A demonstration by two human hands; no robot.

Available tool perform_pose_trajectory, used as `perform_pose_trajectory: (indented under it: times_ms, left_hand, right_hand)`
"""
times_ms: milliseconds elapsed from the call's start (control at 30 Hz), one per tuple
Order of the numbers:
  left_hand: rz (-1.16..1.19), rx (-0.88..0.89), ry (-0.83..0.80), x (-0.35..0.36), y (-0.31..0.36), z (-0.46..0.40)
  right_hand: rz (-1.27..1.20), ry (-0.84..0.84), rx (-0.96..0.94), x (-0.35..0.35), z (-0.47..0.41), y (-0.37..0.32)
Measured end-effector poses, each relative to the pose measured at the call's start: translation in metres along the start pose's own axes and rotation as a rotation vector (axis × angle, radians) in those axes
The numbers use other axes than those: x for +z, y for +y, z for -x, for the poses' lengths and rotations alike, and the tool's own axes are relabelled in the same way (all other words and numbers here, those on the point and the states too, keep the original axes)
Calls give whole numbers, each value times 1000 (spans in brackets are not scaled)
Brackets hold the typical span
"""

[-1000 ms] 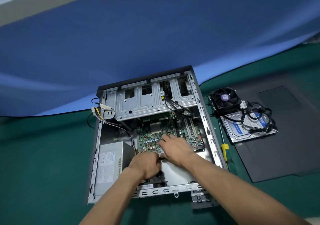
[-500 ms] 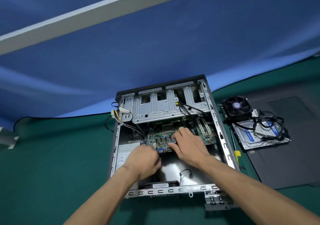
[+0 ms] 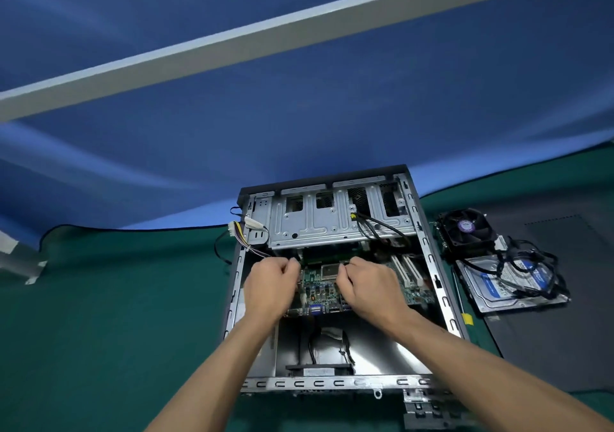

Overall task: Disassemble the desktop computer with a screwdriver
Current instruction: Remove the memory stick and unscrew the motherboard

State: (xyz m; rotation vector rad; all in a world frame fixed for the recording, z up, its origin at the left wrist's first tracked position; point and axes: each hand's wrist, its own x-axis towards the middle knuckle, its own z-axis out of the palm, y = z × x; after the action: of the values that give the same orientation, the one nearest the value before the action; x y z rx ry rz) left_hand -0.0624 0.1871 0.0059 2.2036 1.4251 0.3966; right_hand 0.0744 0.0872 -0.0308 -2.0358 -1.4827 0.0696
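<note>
The open desktop case [image 3: 442,285] lies flat on the green mat, its green motherboard [image 3: 320,293] inside. Both hands reach in over the board. My left hand [image 3: 270,287] and my right hand [image 3: 365,287] have their fingers curled at the two ends of a green memory module [image 3: 327,259], just below the silver drive cage [image 3: 319,225]. They seem to pinch it. The yellow-handled screwdriver [image 3: 467,318] lies on the mat right of the case, untouched.
A black cooler fan [image 3: 466,229] and a hard drive [image 3: 498,290] under tangled black cables sit on the dark side panel [image 3: 564,325] to the right. A white power connector [image 3: 237,232] hangs over the case's left wall. A blue cloth backs the table.
Both hands moved from the motherboard's near edge up to its far part by the drive cage. The view tilted upward, so the case sits lower in the frame.
</note>
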Motion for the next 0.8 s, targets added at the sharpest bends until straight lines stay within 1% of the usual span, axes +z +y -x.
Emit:
perform_pose_trajectory:
  times_ms: [33, 133, 267, 333, 433, 567, 667, 733, 767, 800]
  left_hand:
    - [41, -41, 5, 0, 1, -3]
    - [83, -79, -27, -1, 3, -5]
    - [237, -175, -28, -3, -1, -8]
    - [201, -193, -32, -6, -7, -7]
    - [111, -176, -57, -10, -12, -1]
    - [163, -190, -135, -18, -20, 5]
    - [188, -246, -156, -25, -23, 7]
    - [104, -301, -232, -29, -24, 9]
    - [105, -342, -307, -31, -24, 11]
    - [184, -406, -404, -33, -23, 13]
  right_hand:
    - [-11, -12, 15, 0, -1, -1]
    - [-15, -96, 56, -3, -5, -3]
    - [11, -136, 131, -6, -2, -9]
    - [24, -132, 170, -5, 3, -14]
    - [32, -111, 230, -6, 9, -19]
    - [12, -71, 262, -8, 18, -21]
    - [13, -47, 313, -14, 23, -16]
    - [-12, -15, 349, -19, 24, -15]
    - [-23, 0, 362, -22, 24, -16]
    - [-30, 6, 372, -23, 22, -18]
